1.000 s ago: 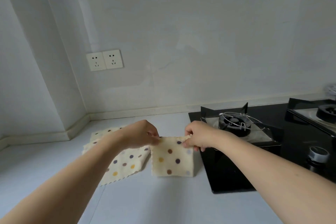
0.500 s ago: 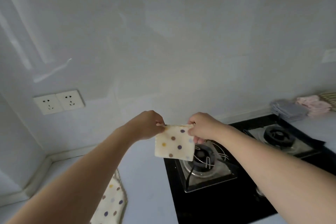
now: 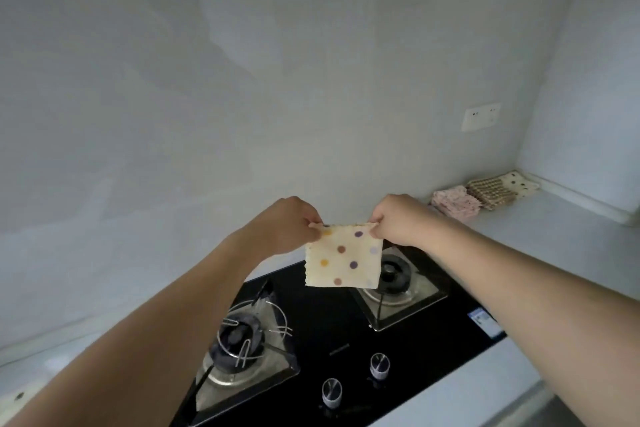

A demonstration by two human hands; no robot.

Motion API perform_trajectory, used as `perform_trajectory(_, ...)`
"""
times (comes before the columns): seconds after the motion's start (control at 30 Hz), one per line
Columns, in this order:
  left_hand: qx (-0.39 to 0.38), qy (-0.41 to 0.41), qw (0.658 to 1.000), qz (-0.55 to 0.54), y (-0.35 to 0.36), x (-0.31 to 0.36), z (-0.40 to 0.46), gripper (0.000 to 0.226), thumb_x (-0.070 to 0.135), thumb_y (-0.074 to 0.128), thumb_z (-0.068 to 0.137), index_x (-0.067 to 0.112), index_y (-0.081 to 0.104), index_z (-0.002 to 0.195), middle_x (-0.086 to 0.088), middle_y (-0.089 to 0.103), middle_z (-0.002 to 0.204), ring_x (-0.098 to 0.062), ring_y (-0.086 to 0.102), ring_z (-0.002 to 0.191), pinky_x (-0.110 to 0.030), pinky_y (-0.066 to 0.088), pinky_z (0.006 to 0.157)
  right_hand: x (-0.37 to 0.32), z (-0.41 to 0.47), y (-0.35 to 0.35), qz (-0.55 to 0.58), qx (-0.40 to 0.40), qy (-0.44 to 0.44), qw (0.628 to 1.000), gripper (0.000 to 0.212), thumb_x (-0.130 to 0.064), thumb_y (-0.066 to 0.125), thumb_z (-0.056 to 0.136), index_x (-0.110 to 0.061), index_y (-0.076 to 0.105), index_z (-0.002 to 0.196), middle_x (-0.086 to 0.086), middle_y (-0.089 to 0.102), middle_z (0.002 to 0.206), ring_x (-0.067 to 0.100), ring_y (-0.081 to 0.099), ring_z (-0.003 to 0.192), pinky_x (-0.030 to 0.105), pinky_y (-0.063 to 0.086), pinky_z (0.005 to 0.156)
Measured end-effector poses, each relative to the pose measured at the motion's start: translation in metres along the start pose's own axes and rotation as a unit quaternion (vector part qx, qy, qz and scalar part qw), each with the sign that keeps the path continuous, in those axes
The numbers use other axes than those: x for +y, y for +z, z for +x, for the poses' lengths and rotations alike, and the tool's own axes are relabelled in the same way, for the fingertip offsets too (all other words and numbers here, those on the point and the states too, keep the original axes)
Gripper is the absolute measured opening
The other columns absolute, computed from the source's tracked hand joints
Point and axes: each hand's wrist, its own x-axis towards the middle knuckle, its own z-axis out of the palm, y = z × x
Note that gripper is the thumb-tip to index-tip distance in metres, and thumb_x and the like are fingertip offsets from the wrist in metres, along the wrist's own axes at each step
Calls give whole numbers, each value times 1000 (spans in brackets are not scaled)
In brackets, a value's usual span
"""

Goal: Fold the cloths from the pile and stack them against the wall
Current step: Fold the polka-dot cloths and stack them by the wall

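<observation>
Left hand (image 3: 289,224) and right hand (image 3: 398,218) each pinching 1 top corner of folded dotted cloth (image 3: 344,262), hanging above black stove (image 3: 325,319); folded stack (image 3: 485,196) against wall.

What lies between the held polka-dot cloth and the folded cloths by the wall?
In the head view, the stove's right burner and bare countertop lie between the polka-dot cloth and the folded cloths.

Dim, flat light; soft blur throughout (wide-angle bowing at edges).
</observation>
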Motion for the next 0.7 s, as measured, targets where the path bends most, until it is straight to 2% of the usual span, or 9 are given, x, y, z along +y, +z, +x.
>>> perform_trajectory(0.07, 4, -7, 1000, -11, 17, 33, 27, 24, 23, 56, 93, 22, 69, 113, 7, 63, 106, -12, 56, 94, -23, 41, 77, 39, 8, -18, -22, -5, 5, 1000, 16, -17, 61, 88, -14, 74, 95, 5, 72, 87, 21, 68, 80, 27, 49, 65)
perform_trajectory(0.13, -2, -9, 1000, -4, 31, 60, 52, 24, 22, 54, 93, 21, 69, 112, 5, 64, 108, -14, 57, 94, -24, 43, 77, 74, 18, -32, -11, -12, 22, 1000, 15, -17, 58, 89, -14, 72, 95, 5, 71, 73, 19, 68, 64, 25, 49, 58)
perform_trajectory(0.2, -2, -13, 1000, -2, 42, 81, 81, 24, 22, 52, 93, 21, 69, 111, 5, 64, 106, -14, 58, 93, -25, 44, 75, 102, 32, -43, 27, -24, 40, 999, 21, -16, 54, 93, -15, 68, 109, 3, 69, 63, 15, 64, 49, 23, 49, 49)
perform_trajectory(0.3, -3, -19, 1000, -19, 53, 106, 128, 21, 22, 52, 93, 20, 69, 105, 6, 64, 92, -12, 59, 85, -24, 46, 69, 143, 55, -56, 101, -33, 71, 992, 31, -11, 50, 94, -9, 59, 124, 5, 69, 63, 14, 64, 46, 22, 47, 43)
perform_trajectory(0.4, -20, -11, 999, -46, 73, 129, 174, 15, 20, 54, 93, 18, 67, 99, 8, 60, 77, -10, 57, 75, -23, 42, 61, 186, 76, -63, 159, -7, 102, 982, 33, -9, 50, 94, -10, 56, 126, 6, 71, 70, 17, 67, 53, 26, 53, 48)
perform_trajectory(0.5, -31, -14, 997, -63, 99, 159, 216, 14, 21, 55, 92, 19, 67, 99, 4, 63, 85, -13, 61, 81, -24, 46, 65, 234, 97, -74, 186, 21, 138, 973, 35, -4, 54, 88, -13, 61, 122, 8, 73, 78, 21, 71, 63, 34, 61, 61)
perform_trajectory(0.6, -30, -20, 997, -69, 125, 195, 258, 18, 23, 55, 92, 20, 68, 104, 5, 63, 85, -11, 58, 77, -23, 43, 62, 289, 121, -91, 222, 25, 159, 962, 37, 0, 58, 86, -13, 59, 121, 14, 73, 88, 27, 72, 72, 41, 61, 68)
perform_trajectory(0.7, -10, -34, 995, -88, 149, 233, 296, 25, 24, 55, 90, 21, 67, 112, 5, 63, 95, -10, 56, 78, -20, 39, 58, 339, 140, -111, 296, 28, 177, 938, 26, 0, 57, 86, -11, 58, 110, 16, 71, 89, 29, 67, 69, 42, 60, 72)
